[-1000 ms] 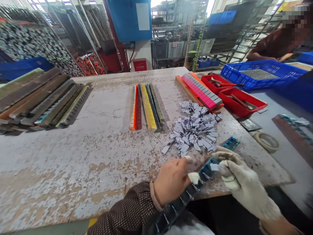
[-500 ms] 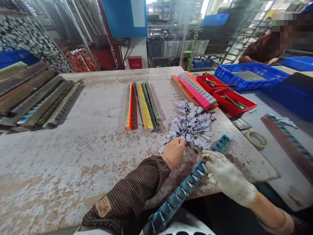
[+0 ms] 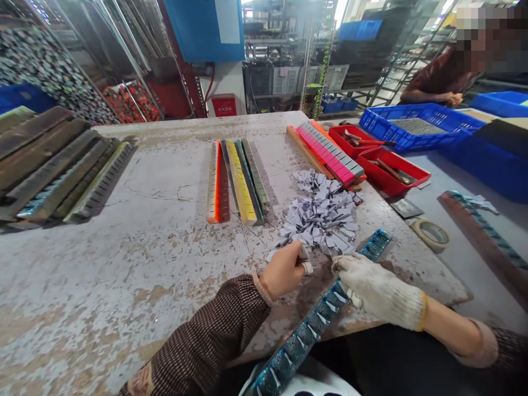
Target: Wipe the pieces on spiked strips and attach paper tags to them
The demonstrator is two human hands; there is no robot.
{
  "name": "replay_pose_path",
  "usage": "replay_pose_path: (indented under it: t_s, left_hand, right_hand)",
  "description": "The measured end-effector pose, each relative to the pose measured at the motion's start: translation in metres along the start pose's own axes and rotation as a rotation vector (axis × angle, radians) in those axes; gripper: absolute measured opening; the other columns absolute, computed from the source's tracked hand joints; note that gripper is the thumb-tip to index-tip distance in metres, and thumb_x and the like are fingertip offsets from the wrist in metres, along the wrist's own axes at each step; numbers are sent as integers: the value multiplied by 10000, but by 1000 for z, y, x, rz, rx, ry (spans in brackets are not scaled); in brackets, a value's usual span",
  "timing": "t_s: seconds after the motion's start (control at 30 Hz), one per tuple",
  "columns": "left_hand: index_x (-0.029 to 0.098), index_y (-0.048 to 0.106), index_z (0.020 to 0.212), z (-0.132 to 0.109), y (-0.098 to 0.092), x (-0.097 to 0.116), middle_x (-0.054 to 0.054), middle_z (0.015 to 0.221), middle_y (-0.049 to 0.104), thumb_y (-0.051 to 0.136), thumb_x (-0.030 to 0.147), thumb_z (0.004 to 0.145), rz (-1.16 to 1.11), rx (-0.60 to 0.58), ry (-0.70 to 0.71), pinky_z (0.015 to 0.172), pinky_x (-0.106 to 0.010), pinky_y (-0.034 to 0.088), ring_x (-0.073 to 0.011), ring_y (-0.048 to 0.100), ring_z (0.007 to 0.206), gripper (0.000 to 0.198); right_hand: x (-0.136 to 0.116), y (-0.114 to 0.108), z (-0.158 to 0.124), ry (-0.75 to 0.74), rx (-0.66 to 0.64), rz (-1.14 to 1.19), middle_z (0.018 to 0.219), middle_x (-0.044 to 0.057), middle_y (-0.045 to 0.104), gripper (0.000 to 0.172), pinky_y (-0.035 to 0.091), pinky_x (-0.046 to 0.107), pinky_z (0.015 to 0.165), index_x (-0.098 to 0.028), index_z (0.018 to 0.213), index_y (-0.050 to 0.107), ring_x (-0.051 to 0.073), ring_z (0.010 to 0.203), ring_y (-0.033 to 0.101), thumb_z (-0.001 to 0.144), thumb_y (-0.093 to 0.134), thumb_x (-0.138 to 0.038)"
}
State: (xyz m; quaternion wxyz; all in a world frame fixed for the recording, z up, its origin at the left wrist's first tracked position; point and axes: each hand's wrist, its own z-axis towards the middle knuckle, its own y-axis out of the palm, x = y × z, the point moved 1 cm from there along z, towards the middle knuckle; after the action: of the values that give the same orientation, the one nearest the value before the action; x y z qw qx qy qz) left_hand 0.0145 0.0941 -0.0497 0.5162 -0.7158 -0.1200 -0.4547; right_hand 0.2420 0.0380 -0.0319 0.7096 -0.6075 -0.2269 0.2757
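Note:
My bare left hand (image 3: 284,269) is closed in a pinch on a small white paper tag at the near edge of the heap of white tags (image 3: 320,215). My gloved right hand (image 3: 373,289) presses down on a long glittery blue strip (image 3: 317,316), its fingers curled over the strip's edge. The strip runs from my lap across the table's front edge to a tip beside the heap, and several white tags stick up from it.
Coloured strips (image 3: 237,181) lie side by side at mid-table, and a pink and orange bundle (image 3: 330,151) lies at the right. Dark strips (image 3: 61,165) are stacked at the left. Red trays (image 3: 391,168), blue crates (image 3: 416,126), a tape roll (image 3: 431,234) and another person (image 3: 447,80) are on the right.
My left hand left the strip, reached to the heap, and now draws back a little with a tag pinched. My right hand slid down along the strip.

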Motion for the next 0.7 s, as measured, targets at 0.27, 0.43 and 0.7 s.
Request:
replay_pose_path:
  t_s: [0.27, 0.43, 0.7]
  left_hand:
    - [157, 548, 786, -32, 5, 21, -1, 762, 640, 911, 343, 644, -1296, -22, -221, 652, -256, 514, -121, 613, 644, 431]
    - [162, 559, 810, -44, 15, 37, -5, 785, 642, 943, 332, 626, -1491, -46, -295, 633, -237, 497, -109, 593, 643, 458]
    - [168, 549, 745, -54, -13, 35, 27, 687, 517, 728, 438, 885, -559, -104, 53, 592, -232, 310, -105, 415, 641, 353]
  right_hand:
    - [-12, 6, -15, 166, 280, 221, 1215, 118, 701, 71, 562, 480, 1034, -226, 877, 661, 294, 1225, 638, 914, 600, -225]
    - [-42, -1, -2, 286, 484, 439, 1351, 142, 625, 125, 614, 400, 952, -227, 1031, 622, 264, 1256, 632, 959, 521, -220]
    - [-58, -14, 5, 355, 543, 714, 1135, 76, 724, 136, 648, 275, 773, -260, 931, 666, 209, 964, 735, 993, 562, -323]
